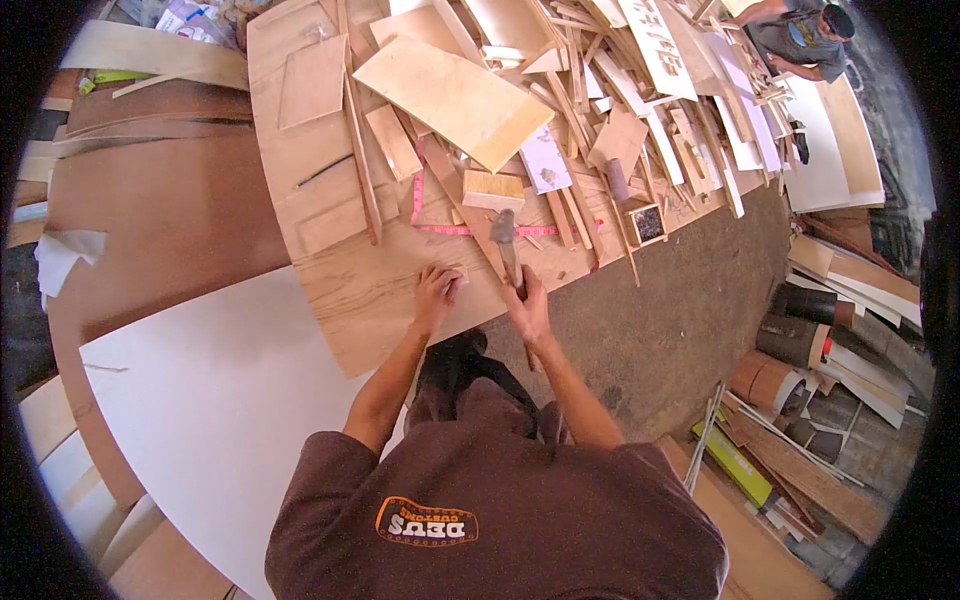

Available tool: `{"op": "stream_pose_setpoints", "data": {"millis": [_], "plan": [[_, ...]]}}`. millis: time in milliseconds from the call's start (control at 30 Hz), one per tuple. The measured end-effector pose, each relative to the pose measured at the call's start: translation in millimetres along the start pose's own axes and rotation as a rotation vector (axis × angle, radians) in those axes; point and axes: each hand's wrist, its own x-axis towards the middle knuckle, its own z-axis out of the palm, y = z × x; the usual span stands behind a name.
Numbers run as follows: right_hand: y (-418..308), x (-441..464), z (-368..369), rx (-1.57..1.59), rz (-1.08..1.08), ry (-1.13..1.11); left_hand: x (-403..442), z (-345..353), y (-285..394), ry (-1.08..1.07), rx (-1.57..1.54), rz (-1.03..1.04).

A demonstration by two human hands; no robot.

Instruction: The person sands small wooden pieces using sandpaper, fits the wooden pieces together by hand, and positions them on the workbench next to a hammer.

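My right hand [528, 305] is wrapped round the wooden handle of a hammer [504, 232]. The hammer's head points away from me, just in front of a small wooden block [493, 190]. To its left, my left hand [437, 297] rests at the near part of the plywood table top [365, 300], fingers curled together. Something small and pale shows at its fingertips, too small to name. A pink measuring tape [445, 230] lies bent on the wood beyond both hands.
Wood offcuts and a plywood panel [455, 100] crowd the far side. A small box of dark bits [648, 224] sits near the right edge. A pencil-like dark stick [325, 171] lies left. A white sheet [230, 400] is at lower left. Another person [800, 40] stands far right.
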Motion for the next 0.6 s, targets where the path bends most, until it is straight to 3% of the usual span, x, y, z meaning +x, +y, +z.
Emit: {"op": "stream_pose_setpoints", "data": {"millis": [133,200,233,300,433,600], "plan": [[38.5,-10.9,9.0,0.115,-0.076,0.085,-7.8,6.5,-7.2,-0.008,0.064,0.026],[47.2,-9.5,4.8,-0.08,0.137,0.12,-11.2,14.5,-11.8,-0.021,0.081,0.039],[52.6,-6.9,0.6,-0.079,0.139,0.125,-12.1,22.6,-15.5,-0.005,0.163,0.05],[59.0,-11.6,-6.2,-0.321,0.031,0.184,-19.7,26.2,-17.9,-0.002,0.246,0.059],[63.7,-10.9,-17.2,-0.274,0.103,0.17,-17.2,28.9,-22.2,0.032,0.265,0.091],[80.0,18.8,-18.9,-0.339,-0.014,0.239,-12.8,22.5,-11.2,-0.048,0.396,0.102]]}}
